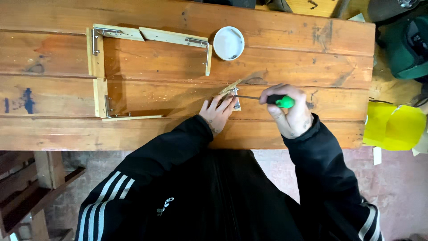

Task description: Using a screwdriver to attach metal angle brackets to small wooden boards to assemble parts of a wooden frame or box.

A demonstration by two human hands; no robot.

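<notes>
My right hand grips a screwdriver with a green and black handle, its shaft pointing left at a small metal bracket. My left hand presses down on a short pale wood piece with that bracket on the wooden workbench. The screwdriver tip meets the bracket just right of my left fingers.
A frame of pale wood strips joined by metal corner brackets lies at the left of the bench. A round white dish holding small screws sits behind my hands. A yellow bag and a green bag lie at the right.
</notes>
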